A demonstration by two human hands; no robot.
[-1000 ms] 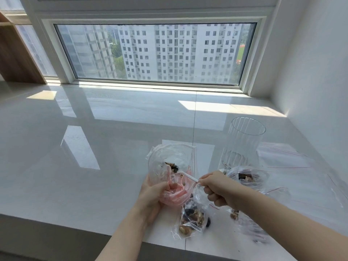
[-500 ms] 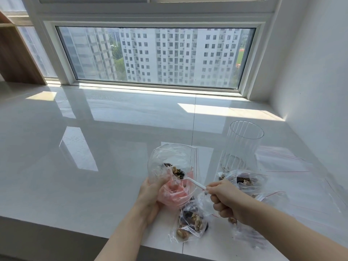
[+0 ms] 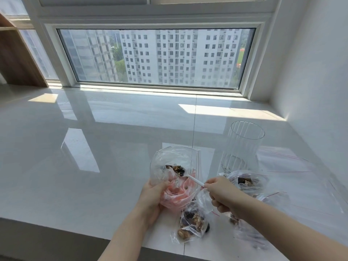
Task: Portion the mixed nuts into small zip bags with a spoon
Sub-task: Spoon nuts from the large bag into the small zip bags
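Head view, lower centre: right hand pinches a white spoon heaped with mixed nuts inside the open bag the left hand grips, over a glossy white counter; filled zip bags below, ribbed glass right, beneath the window.

Held bag left of glass jar, filled bags on countertop before both

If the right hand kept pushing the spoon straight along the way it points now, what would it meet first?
The right hand aims the white spoon up and left into the open bag that the left hand grips. Its loaded bowl would probably meet that bag's far inner wall first, though depth is unclear.
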